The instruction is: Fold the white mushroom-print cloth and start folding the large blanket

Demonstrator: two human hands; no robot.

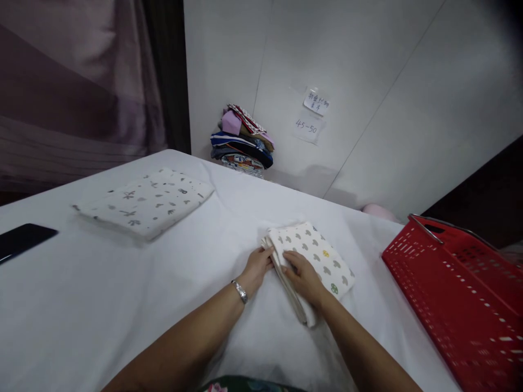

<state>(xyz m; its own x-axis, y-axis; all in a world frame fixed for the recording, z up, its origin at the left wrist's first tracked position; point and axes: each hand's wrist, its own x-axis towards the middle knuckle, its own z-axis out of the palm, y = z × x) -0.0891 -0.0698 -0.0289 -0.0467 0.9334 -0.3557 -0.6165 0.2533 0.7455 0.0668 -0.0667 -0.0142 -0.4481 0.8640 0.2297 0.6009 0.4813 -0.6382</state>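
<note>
Where the white-covered table fills the lower part of the view, it is bounded at the far side by pale wall panels and at the left by a mauve curtain. A red plastic basket with a metal handle is set at the table's right edge, well apart from both hands. A larger patterned cloth, white with small grey motifs, is laid flat on the left half of the table, far from the hands. The folded cloth, white with grey clover-like prints plus one yellow and one green print, is placed near the middle of the table, directly ahead of the person. The right hand is laid palm down on the near left part of this cloth, with the fingers extended and slightly spread; nothing is gripped. The left hand is held just beside the cloth, its fingertips touching the layered left edge; whether that edge is pinched cannot be told. A stack of mixed fabrics is stored in the far corner against the wall. A dark phone is laid at the table's left edge. Two paper notes are fixed to the wall: the lower note is marked "45-50", while the handwriting on the upper note cannot be read. A metal bracelet is worn on the left wrist.
</note>
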